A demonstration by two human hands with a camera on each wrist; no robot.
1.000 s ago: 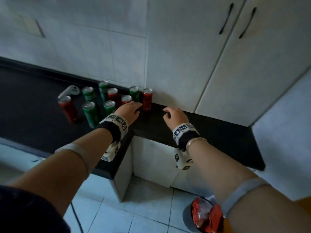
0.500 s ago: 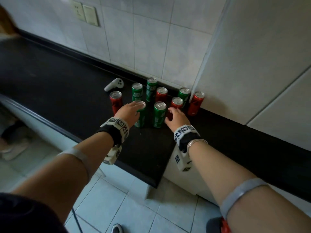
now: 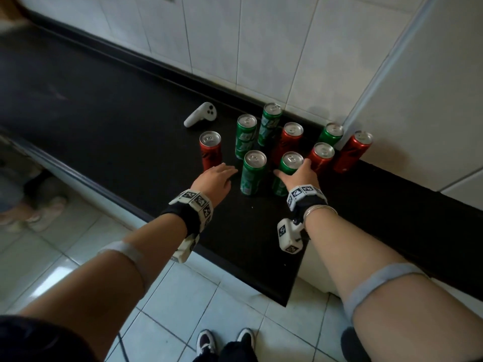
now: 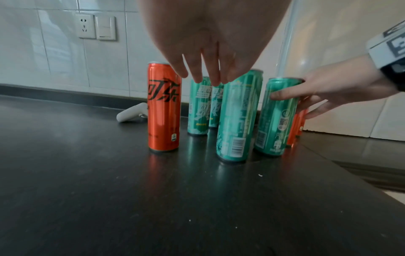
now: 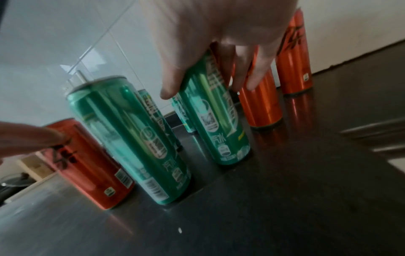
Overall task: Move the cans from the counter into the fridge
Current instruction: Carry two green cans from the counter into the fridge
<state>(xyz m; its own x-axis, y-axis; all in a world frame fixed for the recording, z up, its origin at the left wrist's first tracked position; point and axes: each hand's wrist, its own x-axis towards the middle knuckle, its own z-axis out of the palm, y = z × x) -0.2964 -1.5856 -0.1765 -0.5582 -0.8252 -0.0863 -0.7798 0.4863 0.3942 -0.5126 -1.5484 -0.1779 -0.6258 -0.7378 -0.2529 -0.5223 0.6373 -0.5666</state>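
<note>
Head view: black counter (image 3: pixel 109 105) under white wall tiles (image 3: pixel 209 35); nine upright cans, white controller (image 3: pixel 200 114) behind. Left hand (image 3: pixel 214 178) flat, fingers straight, beside front green can (image 3: pixel 252 173).

Left wrist: wall socket (image 4: pixel 87 26).

Right wrist: right hand (image 5: pixel 219 34) wrapping second green can (image 5: pixel 217 117), thumb on its side.

A home kitchen: a black stone bench (image 3: pixel 109 105) runs beneath white wall tiles (image 3: pixel 209 35), a wall socket (image 4: pixel 87 26) at upper left, white cabinet (image 3: pixel 428 82) at right, tiled floor (image 3: pixel 47 259) below.
</note>
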